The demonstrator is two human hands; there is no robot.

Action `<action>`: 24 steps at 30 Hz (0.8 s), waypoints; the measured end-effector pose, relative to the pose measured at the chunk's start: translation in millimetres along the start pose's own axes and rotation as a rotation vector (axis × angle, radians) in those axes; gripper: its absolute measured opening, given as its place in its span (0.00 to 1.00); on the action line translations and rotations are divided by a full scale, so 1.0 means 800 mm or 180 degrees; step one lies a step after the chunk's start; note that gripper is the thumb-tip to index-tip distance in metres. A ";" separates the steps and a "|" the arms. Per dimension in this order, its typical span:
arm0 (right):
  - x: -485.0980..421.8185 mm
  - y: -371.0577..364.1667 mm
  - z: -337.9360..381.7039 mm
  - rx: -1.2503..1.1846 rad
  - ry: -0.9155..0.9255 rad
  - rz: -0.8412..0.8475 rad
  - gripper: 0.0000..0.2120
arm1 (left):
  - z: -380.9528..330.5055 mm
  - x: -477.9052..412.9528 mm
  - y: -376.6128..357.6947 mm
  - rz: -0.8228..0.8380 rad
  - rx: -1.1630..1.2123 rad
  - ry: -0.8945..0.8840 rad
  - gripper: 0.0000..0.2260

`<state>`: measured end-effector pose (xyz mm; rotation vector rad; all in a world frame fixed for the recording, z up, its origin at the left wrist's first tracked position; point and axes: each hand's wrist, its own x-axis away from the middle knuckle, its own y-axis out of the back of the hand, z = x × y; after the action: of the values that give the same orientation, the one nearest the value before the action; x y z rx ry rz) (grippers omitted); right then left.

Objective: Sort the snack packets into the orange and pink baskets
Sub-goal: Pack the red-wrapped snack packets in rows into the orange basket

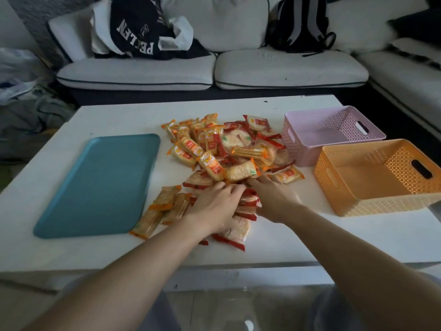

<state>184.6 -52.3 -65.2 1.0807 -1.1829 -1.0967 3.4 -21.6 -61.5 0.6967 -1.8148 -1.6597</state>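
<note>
Where snack packets (222,149) lie heaped on the counter (310,242), the left hand (214,206) and right hand (274,199) rest side by side on its near edge, fingertips buried; whether either grip holds a packet cannot be told. Pink basket (298,149) and orange basket (372,206) stand right of the heap, a teal tray (100,187) left

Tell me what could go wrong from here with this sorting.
1. Both the left hand and the right hand are dug into the mixed pile, where red-edged and orange-edged packets overlap. A handful may well carry both kinds into one basket.
2. A red-edged packet lies close to the near edge of the table. Raking the pile could push it off.
3. The pink basket sits behind the orange basket, so packets carried over might drop short.
</note>
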 end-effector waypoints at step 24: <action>0.019 0.071 0.025 -0.5708 -0.0558 0.0304 0.12 | 0.069 0.035 0.069 -0.0325 0.3935 0.1267 0.30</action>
<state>169.2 -59.9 -5.4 -0.4741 -0.0231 -1.5493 -55.4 2.0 -8.1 1.4758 -2.3576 -0.1944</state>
